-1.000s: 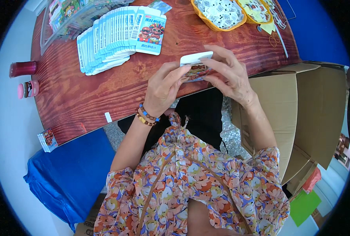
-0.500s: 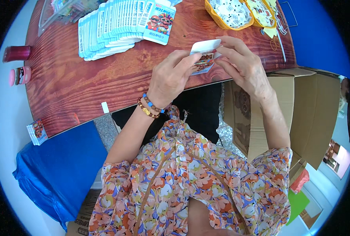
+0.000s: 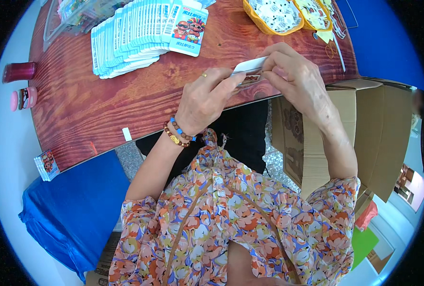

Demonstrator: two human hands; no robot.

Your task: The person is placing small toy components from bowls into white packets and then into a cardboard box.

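Holding a small printed packet [image 3: 250, 66] between both hands, we have it over the worktop [image 3: 97, 105], close to its near edge, white flap uppermost. Our left hand [image 3: 204, 97] is closed on its left end, while our right hand [image 3: 295, 78] pinches its right end with curled fingers; the two hands stand apart, bridged by the packet. Ahead and left of our hands lies a fanned row of blue-and-white cards [image 3: 131, 40], and beyond it a clear bin [image 3: 54, 32]. Ahead and right of them sit two yellow baskets [image 3: 257, 25] of small pieces, with a rubber band [image 3: 331, 50] nearer our right hand. An open cardboard box [image 3: 383, 124] stands right of that hand; left of our left wrist lies a white strip [image 3: 127, 134].
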